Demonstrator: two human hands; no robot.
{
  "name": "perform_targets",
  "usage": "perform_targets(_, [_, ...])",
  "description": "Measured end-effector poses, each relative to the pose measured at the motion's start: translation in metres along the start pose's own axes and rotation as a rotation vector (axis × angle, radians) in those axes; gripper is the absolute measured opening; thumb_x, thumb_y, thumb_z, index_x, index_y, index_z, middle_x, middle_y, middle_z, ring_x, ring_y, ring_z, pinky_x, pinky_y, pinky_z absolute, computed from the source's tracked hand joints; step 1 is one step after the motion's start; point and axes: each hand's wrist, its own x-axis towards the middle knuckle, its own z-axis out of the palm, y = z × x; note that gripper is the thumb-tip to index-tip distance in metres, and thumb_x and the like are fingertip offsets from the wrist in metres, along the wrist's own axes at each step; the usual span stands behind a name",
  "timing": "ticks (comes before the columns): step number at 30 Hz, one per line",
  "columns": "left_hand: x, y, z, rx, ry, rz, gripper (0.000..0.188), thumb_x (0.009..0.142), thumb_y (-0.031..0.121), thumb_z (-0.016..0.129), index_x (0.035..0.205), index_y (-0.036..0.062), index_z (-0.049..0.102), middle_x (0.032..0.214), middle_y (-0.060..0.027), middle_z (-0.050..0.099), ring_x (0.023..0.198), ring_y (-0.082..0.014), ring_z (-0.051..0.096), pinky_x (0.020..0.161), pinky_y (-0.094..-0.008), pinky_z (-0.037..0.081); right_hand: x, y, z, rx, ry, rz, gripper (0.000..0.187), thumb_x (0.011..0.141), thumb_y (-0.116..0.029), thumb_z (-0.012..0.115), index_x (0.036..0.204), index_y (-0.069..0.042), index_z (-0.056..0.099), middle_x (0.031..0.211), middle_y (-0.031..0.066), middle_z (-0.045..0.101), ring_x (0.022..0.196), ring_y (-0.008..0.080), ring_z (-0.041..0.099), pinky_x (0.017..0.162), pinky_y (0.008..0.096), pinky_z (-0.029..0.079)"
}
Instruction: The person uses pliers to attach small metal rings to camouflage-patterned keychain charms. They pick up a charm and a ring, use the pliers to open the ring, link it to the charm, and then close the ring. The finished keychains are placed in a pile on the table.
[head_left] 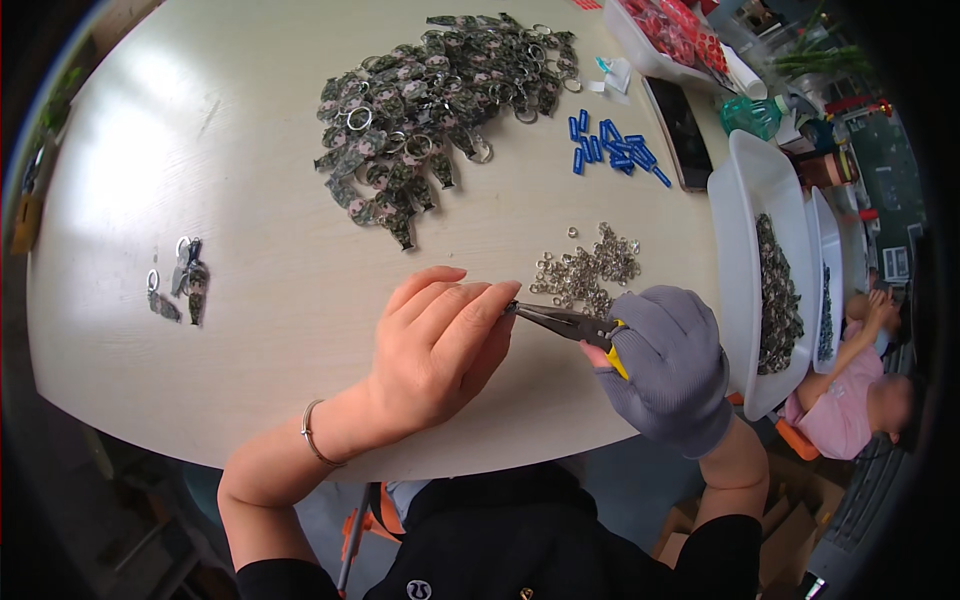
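My right hand (668,365), in a grey glove with bare fingertips, is closed around needle-nose pliers (562,320) with yellow handles. Their jaws point left and meet the fingertips of my left hand (435,340). That bare hand is closed in a pinch on a small dark piece, mostly hidden by the fingers. Just beyond the plier jaws lies a heap of small silvery metal rings or fittings (590,268). Farther off spreads a large pile of camouflage-patterned key fobs (440,100) with split rings. A few similar fobs (195,285) lie apart at the left.
Short blue tube-like pieces (620,150) and a dark phone (678,135) lie at the far right. White bins (738,270) with small parts line the table's right edge. A red-filled container (640,30) stands behind. Another person in pink (840,410) sits beyond the bins.
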Motion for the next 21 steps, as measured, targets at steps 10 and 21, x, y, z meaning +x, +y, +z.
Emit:
perform_targets(10, [0.002,0.000,-0.008,-0.003,0.067,0.054,0.034,0.070,-0.007,0.070,0.102,-0.0051,0.064,0.075,-0.0103,0.063,0.063,-0.0216,0.065,0.056,-0.0305,0.053,-0.002,-0.014,0.001,0.094,0.030,0.138,0.029,0.063,-0.014,0.081,0.077,-0.002,0.059,0.098,0.0127,0.058,0.090,0.0322,0.055,0.075,0.0427,0.045])
perform_targets(21, [0.003,0.000,-0.009,-0.019,0.047,0.139,0.040,0.065,-0.008,0.069,0.105,-0.0089,0.063,0.078,-0.0120,0.064,0.066,-0.0238,0.066,0.055,-0.0306,0.053,-0.007,-0.028,0.017,0.212,0.123,0.208,0.029,0.064,-0.014,0.081,0.074,-0.002,0.057,0.091,0.0122,0.058,0.082,0.0312,0.055,0.069,0.0409,0.046])
